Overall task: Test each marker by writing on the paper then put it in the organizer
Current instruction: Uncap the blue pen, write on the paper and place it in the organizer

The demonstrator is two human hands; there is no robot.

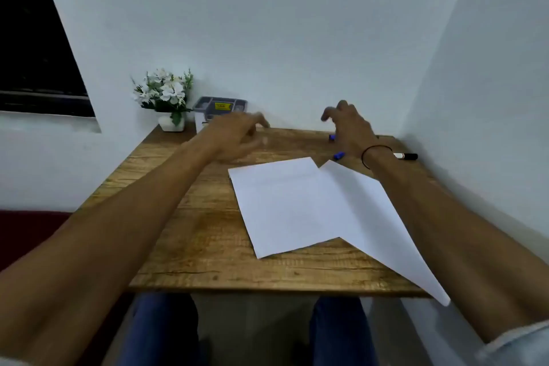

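Two white sheets of paper (285,205) lie overlapping on the wooden table (208,246); the right sheet (377,211) hangs over the front edge. A grey organizer (219,105) with a yellow label stands at the back by the wall. My left hand (237,134), blurred, hovers just in front of it with fingers spread and nothing in it. My right hand (350,128) hovers open above markers at the back right. A blue cap (332,137) and another blue marker end (339,155) peek out beside the hand. A black-capped marker (406,156) lies past my wrist.
A white pot of white flowers (166,98) stands at the table's back left corner beside the organizer. White walls close in behind and on the right. A dark window (35,53) is at the left. My knees show below the front edge.
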